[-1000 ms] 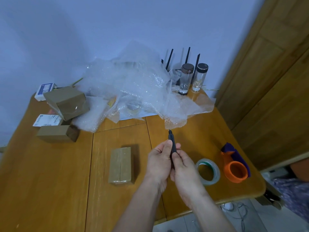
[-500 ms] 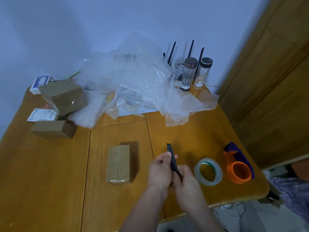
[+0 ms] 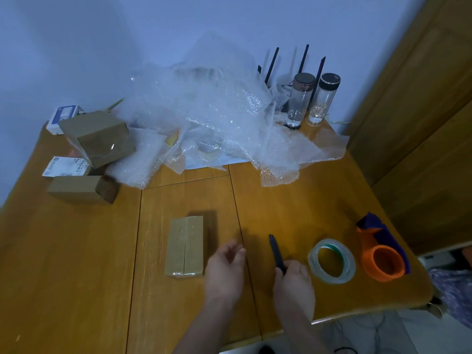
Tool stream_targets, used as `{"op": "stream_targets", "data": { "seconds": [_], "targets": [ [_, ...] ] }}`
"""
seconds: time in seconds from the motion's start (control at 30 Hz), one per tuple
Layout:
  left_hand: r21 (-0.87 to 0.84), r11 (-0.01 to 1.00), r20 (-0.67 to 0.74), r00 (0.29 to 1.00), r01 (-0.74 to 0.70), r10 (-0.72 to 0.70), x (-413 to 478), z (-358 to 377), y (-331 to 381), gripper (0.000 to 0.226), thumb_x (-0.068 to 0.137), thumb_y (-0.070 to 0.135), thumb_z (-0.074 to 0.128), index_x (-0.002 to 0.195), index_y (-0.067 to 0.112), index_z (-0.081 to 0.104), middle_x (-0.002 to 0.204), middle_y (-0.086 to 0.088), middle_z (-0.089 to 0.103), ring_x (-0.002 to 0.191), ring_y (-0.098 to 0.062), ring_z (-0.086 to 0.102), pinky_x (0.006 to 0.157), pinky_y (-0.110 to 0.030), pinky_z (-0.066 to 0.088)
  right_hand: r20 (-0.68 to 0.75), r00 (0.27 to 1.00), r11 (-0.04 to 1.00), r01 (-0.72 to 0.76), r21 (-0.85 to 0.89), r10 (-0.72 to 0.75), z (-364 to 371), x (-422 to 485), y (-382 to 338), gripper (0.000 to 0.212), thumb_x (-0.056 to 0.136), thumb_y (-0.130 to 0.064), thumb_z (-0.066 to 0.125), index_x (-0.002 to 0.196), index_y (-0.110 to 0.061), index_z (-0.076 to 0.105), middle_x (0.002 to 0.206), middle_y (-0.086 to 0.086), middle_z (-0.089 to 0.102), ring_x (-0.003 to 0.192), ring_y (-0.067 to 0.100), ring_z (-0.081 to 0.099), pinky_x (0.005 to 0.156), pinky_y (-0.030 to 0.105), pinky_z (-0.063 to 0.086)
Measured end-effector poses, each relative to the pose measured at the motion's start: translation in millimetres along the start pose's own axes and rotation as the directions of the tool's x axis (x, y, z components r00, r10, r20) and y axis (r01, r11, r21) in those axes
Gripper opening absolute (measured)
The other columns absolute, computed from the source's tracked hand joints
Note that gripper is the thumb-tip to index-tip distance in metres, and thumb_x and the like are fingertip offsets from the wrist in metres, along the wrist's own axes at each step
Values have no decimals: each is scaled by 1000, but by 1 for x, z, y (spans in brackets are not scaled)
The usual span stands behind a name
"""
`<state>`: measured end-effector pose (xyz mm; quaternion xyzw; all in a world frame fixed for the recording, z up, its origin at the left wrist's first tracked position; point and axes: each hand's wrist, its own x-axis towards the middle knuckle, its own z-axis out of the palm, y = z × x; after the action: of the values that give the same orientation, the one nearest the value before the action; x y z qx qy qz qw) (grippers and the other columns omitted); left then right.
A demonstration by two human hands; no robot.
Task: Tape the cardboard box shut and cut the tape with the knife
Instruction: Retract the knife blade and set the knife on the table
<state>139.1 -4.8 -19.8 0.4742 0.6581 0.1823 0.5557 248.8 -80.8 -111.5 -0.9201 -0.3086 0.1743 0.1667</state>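
A small cardboard box [image 3: 185,245] lies flat on the wooden table [image 3: 76,264], its centre seam facing up under clear tape. My left hand [image 3: 224,270] hovers just right of the box, fingers loosely curled and holding nothing. My right hand [image 3: 293,283] grips the lower end of a slim black knife [image 3: 275,251], which points away from me, low over the table. A roll of clear tape [image 3: 332,260] lies flat to the right of that hand.
An orange and purple tape dispenser [image 3: 383,254] sits near the table's right edge. Crumpled bubble wrap [image 3: 212,123] covers the back, with two glass bottles [image 3: 310,99] behind it. Other cardboard boxes [image 3: 98,137] and white cartons [image 3: 65,166] stand at the back left.
My hands have come apart: the left let go of the knife and moved left toward the box. The right lowered the knife toward the table.
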Motion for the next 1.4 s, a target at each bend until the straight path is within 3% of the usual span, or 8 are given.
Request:
{"op": "stream_targets", "data": {
  "seconds": [0.1,0.23,0.33,0.5,0.57,0.73,1.0,1.4],
  "targets": [
    [139,984,-220,965,-113,142,2,-31,-8,34,97,31,60,131,29,61,97,19,64,84,5,61,71,-14,49,-10,1000,1000,25,17,-25,3,1,0,20,95,-26,63,111,-14,60,106,5,67,93,18,63,77,29,55],
    [420,890,-463,802,-177,378,2,-77,-16,26,92,33,66,117,26,66,92,6,57,82,-17,63,73,-37,59,-17,1000,991,16,-130,-18,0,-1,-3,35,92,-37,64,118,-16,58,113,6,66,98,18,63,79,29,56],
    [426,903,-496,820,-58,287,12,-103,-27,36,95,40,59,130,31,60,105,2,52,87,-14,57,81,-41,60,-12,994,981,110,-162,-113,-10,-11,-28,48,91,-48,60,131,-20,55,123,1,64,109,15,61,88,31,55],
    [540,821,-149,938,-187,312,24,-125,-44,53,103,40,40,153,48,25,144,-7,44,102,-19,66,86,-35,62,301,858,903,349,251,-415,-7,-31,-111,55,100,-49,43,152,-44,25,146,-8,47,122,10,55,93,27,50],
    [679,673,25,926,-292,377,27,-130,-49,53,105,41,33,153,54,16,145,-4,43,97,-20,69,74,-32,63,384,768,859,449,247,-512,0,-34,-130,58,103,-47,38,154,-51,9,147,-2,43,117,18,57,89,31,50],
    [785,517,214,932,-343,293,30,-136,-50,65,100,51,35,156,47,3,142,-3,47,106,-28,67,86,-43,59,485,694,831,538,142,-532,3,-32,-133,59,104,-48,30,153,-53,-2,129,5,50,84,20,58,73,39,53],
    [908,302,192,930,-289,314,38,-127,-45,80,93,56,54,157,37,10,128,-6,59,98,-25,71,75,-35,59,581,640,827,552,108,-503,-7,-27,-134,67,101,-55,35,148,-59,-13,144,5,47,102,26,62,83,44,55],
    [914,310,127,912,-260,390,35,-117,-57,81,94,53,54,158,33,8,119,-4,65,87,-19,74,69,-32,63,622,620,837,537,109,-478,-11,-30,-136,68,103,-52,32,148,-56,-18,147,6,43,98,27,61,84,47,55]
  ]
}}
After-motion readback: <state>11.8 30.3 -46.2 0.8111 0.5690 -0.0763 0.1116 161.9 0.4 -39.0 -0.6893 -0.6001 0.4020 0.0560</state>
